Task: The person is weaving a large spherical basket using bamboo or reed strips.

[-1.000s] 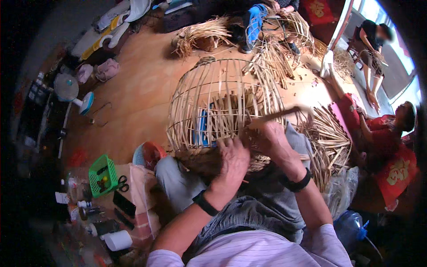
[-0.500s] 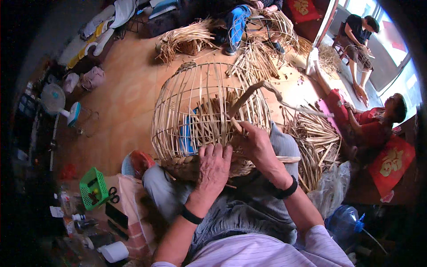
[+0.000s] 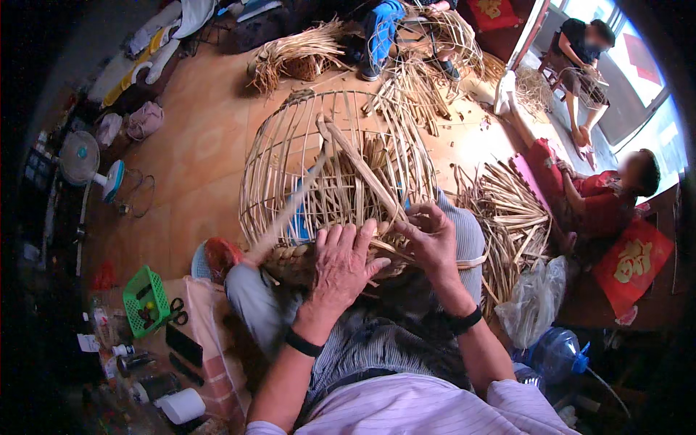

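An open-ribbed basket frame (image 3: 275, 174) of pale strips spans my lap, with a thick braided band (image 3: 281, 256) along its near side. My left hand (image 3: 338, 264) grips this band, its fingers bent over it and thumb to the right. My right hand (image 3: 431, 239) pinches a long fibre strand (image 3: 359, 161) at the band, right of my left hand. The strand rises over the frame, bends sharply and hangs back down to the left, blurred. Inside the frame are short cut stalks (image 3: 377, 152) and something blue (image 3: 297, 228).
A fibre heap (image 3: 518, 225) is at right, a green basket (image 3: 138, 297) with scissors (image 3: 177, 312) at lower left, fan (image 3: 78, 157) at left, water jug (image 3: 554, 355) at lower right. Three people (image 3: 380, 36), (image 3: 580, 54), (image 3: 602, 192) sit behind and to the right, among fibre piles.
The long strand has swung over from the right to the left across the frame. My right hand has moved down onto the band; my left hand stays on it.
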`<state>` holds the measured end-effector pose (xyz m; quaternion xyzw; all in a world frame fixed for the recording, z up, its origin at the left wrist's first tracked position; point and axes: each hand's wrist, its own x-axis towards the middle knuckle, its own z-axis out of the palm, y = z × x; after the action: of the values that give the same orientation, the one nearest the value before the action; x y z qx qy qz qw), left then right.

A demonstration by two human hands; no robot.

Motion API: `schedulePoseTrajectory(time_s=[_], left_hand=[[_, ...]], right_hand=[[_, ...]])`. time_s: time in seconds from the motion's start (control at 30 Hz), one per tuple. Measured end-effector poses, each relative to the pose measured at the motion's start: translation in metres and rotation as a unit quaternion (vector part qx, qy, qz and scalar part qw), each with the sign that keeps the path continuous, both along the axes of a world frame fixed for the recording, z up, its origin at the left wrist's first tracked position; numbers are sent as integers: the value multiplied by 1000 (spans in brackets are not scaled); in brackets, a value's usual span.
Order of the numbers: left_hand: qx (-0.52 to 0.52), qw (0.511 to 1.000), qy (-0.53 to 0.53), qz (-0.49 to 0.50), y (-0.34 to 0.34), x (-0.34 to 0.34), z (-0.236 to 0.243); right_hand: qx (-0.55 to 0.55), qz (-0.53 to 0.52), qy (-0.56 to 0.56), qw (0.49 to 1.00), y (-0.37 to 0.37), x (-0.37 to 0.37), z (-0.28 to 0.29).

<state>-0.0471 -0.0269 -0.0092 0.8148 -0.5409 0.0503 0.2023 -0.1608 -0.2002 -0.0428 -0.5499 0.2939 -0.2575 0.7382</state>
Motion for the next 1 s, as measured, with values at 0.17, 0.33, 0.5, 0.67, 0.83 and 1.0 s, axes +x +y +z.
schedulePoseTrajectory(time_s=[0.17,0.33,0.5,0.67,0.83,1.0], left_hand=[[-37,998,43,-6,0,3,-1],[-93,989,108,31,-4,5,-4],[-111,980,159,44,-9,7,0],[-124,978,161,47,-8,10,-4],[-126,980,146,47,-10,7,0],[-100,985,134,43,-11,8,4]], right_hand=[[154,-52,-5,987,25,-25,-6],[223,-71,-51,971,36,-26,-16],[215,-60,-84,971,-6,4,25],[301,25,-112,947,-20,15,33],[134,87,33,987,8,1,28],[24,80,56,995,41,-22,-6]])
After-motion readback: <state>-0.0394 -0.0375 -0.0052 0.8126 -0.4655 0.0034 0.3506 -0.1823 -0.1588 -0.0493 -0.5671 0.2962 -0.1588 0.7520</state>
